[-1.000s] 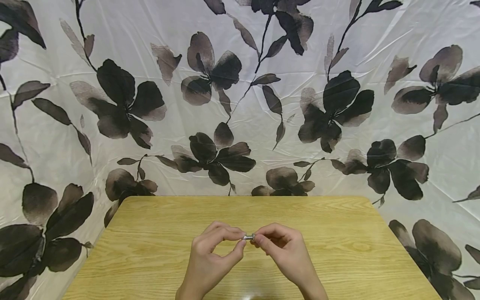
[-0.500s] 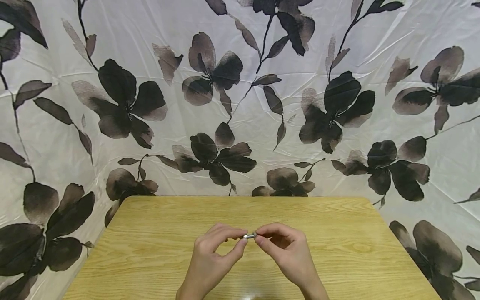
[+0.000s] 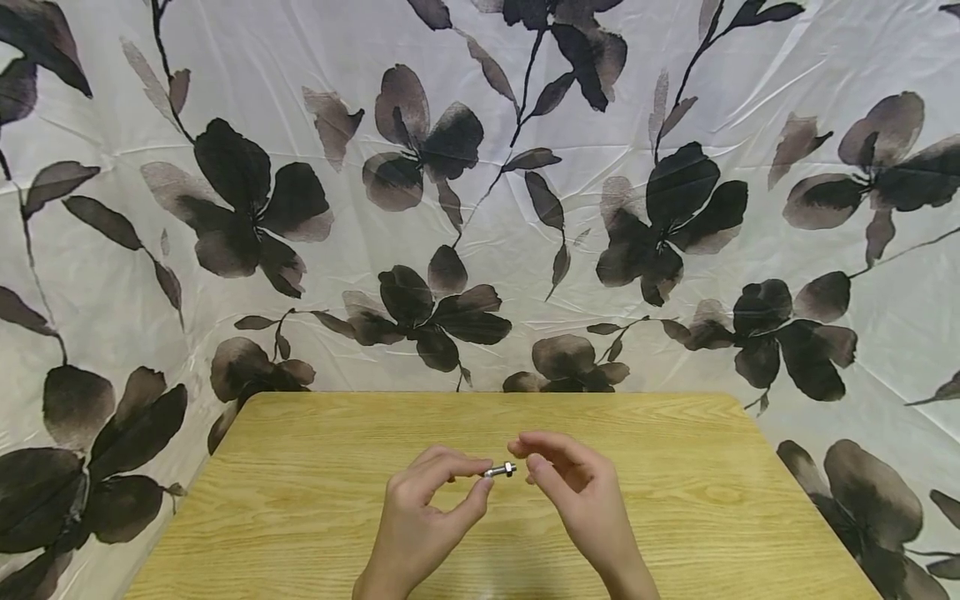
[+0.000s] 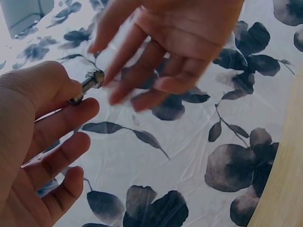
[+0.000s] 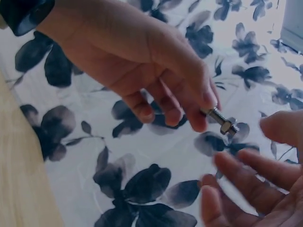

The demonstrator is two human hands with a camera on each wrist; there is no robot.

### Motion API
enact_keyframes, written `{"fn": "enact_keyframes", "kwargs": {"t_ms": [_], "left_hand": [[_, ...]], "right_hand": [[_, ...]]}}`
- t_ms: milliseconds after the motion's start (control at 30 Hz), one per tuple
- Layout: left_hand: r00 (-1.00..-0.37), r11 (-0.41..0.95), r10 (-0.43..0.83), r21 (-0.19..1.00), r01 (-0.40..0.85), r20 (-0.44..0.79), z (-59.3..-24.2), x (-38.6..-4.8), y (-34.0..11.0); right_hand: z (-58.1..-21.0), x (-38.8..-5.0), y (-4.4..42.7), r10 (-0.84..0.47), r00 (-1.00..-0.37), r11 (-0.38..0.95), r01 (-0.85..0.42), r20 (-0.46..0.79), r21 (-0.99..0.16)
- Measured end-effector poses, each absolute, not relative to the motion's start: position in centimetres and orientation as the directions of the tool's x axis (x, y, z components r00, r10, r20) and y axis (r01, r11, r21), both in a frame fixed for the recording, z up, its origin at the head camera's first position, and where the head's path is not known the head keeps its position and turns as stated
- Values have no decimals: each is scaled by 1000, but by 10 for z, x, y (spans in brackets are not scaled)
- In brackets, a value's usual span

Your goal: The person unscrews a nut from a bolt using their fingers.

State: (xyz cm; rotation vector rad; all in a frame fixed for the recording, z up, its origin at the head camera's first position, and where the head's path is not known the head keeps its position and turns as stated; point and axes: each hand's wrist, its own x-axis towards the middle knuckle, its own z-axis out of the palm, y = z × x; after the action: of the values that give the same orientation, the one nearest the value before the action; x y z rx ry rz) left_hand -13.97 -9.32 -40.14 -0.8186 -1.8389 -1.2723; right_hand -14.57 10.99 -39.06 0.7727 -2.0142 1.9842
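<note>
The left hand [image 3: 429, 510] pinches the head end of a small silver bolt [image 3: 498, 471] between thumb and fingertips, above the table. A hex nut [image 3: 509, 468] sits on the bolt's shank near its right end; in the left wrist view the nut [image 4: 95, 78] has threads showing beside it. Just right of the bolt, the right hand [image 3: 587, 500] holds nothing, its thumb and fingers parted and loosely bent, apart from the nut. In the right wrist view the bolt [image 5: 217, 115] points toward the blurred fingers of the right hand [image 5: 255, 189].
A wood-grain table [image 3: 300, 467] lies under both hands. Behind it and at its sides hangs a white cloth [image 3: 525, 275] with dark flower prints. A dark band [image 5: 28, 16] is on the left wrist in the right wrist view.
The right hand has let go of the nut end and moved slightly right, its fingers now spread. More of the nut shows. The left hand keeps its pinch on the bolt, nearly still.
</note>
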Motion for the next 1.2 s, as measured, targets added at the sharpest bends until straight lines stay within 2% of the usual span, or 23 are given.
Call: {"fn": "enact_keyframes", "kwargs": {"t_ms": [67, 167, 467, 867, 1200], "left_hand": [[-498, 295, 93, 454, 841, 862, -402, -141, -93], [-463, 278, 101, 422, 863, 881, -403, -143, -93], [-465, 261, 103, 427, 865, 879, -403, -143, -93], [-479, 286, 92, 437, 853, 873, -403, -142, -94], [-484, 309, 63, 444, 841, 873, -402, -141, -95]], "right_hand": [[-392, -146, 108, -219, -876, -4, -440, 430, -898], [-393, -147, 106, -230, -896, 31, -397, 380, -917], [-390, -144, 105, -237, -896, 35, -394, 376, -918], [-395, -145, 106, -289, -801, -78, -525, 524, -847], [-397, -146, 103, -301, -718, -117, -625, 628, -771]]}}
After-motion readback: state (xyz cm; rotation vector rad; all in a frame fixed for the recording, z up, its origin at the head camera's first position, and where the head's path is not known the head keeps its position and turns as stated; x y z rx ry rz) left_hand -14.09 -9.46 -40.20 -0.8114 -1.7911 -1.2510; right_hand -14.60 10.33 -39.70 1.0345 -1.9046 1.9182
